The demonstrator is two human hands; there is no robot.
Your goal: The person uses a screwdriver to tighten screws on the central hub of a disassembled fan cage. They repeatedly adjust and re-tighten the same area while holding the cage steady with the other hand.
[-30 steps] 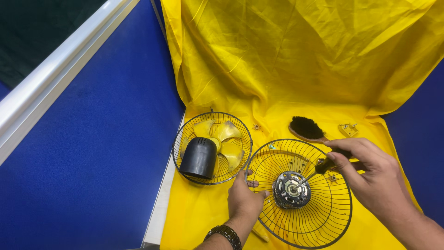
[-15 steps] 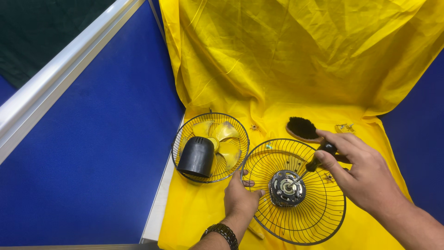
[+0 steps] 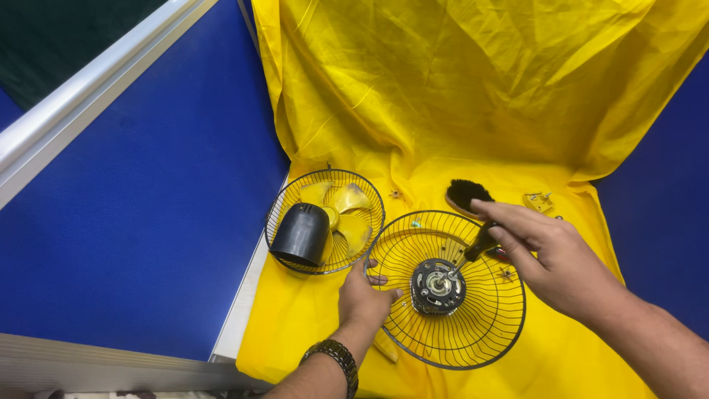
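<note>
A round black wire fan guard [image 3: 473, 336] lies flat on the yellow cloth [image 3: 458, 111] with a metal motor hub [image 3: 437, 287] at its middle. My left hand [image 3: 364, 299], a dark bracelet at its wrist, rests on the guard's left rim and grips the wires. My right hand [image 3: 550, 258] is above the guard's right side, fingers closed on a dark-handled screwdriver [image 3: 480, 242] whose tip points down at the hub.
A second wire guard [image 3: 277, 222] lies to the left, holding a yellow fan blade [image 3: 346, 214] and a black motor cover [image 3: 300, 235]. A black brush [image 3: 463, 193] and small metal parts [image 3: 539, 199] lie behind. Blue partition walls [image 3: 133, 236] flank the cloth.
My right hand and the screwdriver have shifted slightly up and back over the guard, the tip staying at the hub. My left hand stays on the rim.
</note>
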